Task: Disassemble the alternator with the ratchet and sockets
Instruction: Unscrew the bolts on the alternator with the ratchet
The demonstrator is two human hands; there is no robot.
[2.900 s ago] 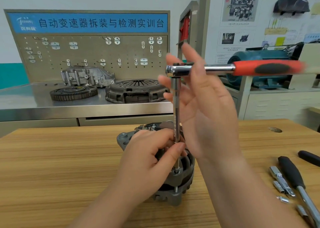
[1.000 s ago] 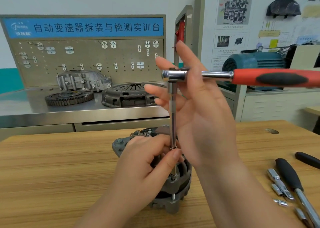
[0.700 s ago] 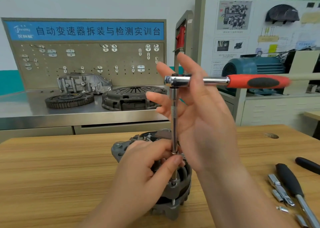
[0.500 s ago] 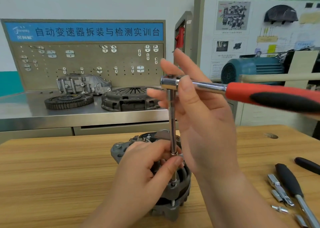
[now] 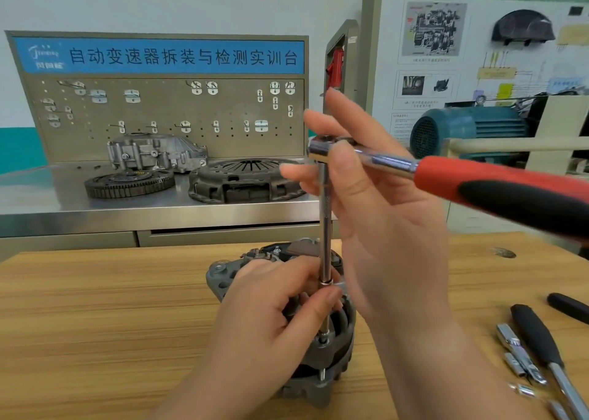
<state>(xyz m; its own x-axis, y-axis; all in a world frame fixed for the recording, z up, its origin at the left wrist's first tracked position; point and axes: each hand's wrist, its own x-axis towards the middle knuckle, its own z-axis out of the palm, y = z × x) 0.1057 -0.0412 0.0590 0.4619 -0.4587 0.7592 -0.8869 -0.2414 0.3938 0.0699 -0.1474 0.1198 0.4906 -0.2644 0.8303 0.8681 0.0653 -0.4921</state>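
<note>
1. One fastener is under the tool at lower centre. The left hand (image 5: 271, 311) pinches the lower end of the extension bar (image 5: 325, 228) between thumb and fingertips, steadying it where it drops onto a bolt at the alternator's rim.
2. At lower right, loose sockets (image 5: 516, 352) and dark-handled tools (image 5: 538, 340) lie unused.
3. The alternator (image 5: 345, 324) stands on the wooden table (image 5: 95, 324) with its housing halves joined. I see no freed bolts or parts beside it, so I judge the job to be early. This bolt, any others and the splitting of the case are left to do.
4. At mid-frame, the right hand (image 5: 382, 228) holds the head of the ratchet (image 5: 478, 180). Its fingers are straight and fanned behind the head, and its thumb lies across the neck. The red handle juts right.
5. Farthest, at upper left, a clutch pressure plate (image 5: 245, 180), a toothed flywheel (image 5: 129, 182) and an aluminium casing (image 5: 153, 155) rest on a steel bench (image 5: 47, 196). They look unrelated to this job.
</note>
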